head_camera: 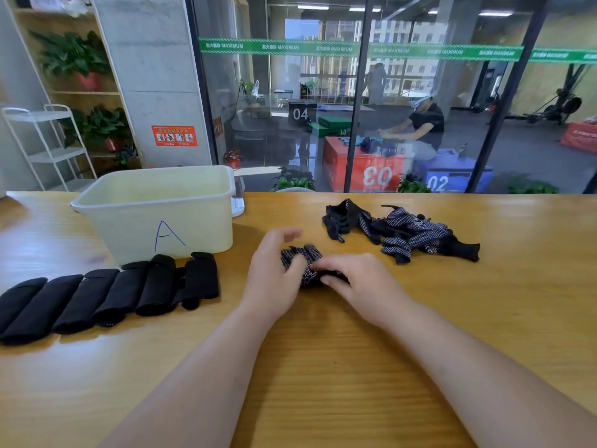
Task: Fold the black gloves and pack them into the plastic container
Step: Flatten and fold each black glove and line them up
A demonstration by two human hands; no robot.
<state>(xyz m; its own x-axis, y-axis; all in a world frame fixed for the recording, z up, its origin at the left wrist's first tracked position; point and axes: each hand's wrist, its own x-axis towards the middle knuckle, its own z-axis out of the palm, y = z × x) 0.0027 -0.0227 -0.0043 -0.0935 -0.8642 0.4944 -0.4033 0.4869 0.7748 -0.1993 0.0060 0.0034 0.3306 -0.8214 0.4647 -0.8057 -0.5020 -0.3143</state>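
Note:
A black glove with white dots (pixel 305 258) lies bunched on the wooden table (pixel 323 350) between my hands. My left hand (pixel 274 276) grips its left side, fingers curled over the fabric. My right hand (pixel 358 282) presses on its near right part and hides it. A loose pile of black dotted gloves (pixel 403 232) lies to the right, further back. A row of several folded black gloves (pixel 106 295) lies at the left, in front of the cream plastic container (pixel 161 215) marked with a blue "A". I cannot see the container's floor.
A small white device (pixel 238 197) stands against the container's right side. A glass wall (pixel 387 92) runs behind the table's far edge. A white wire rack (pixel 48 143) and shelves with potted plants (pixel 77 59) stand at the back left.

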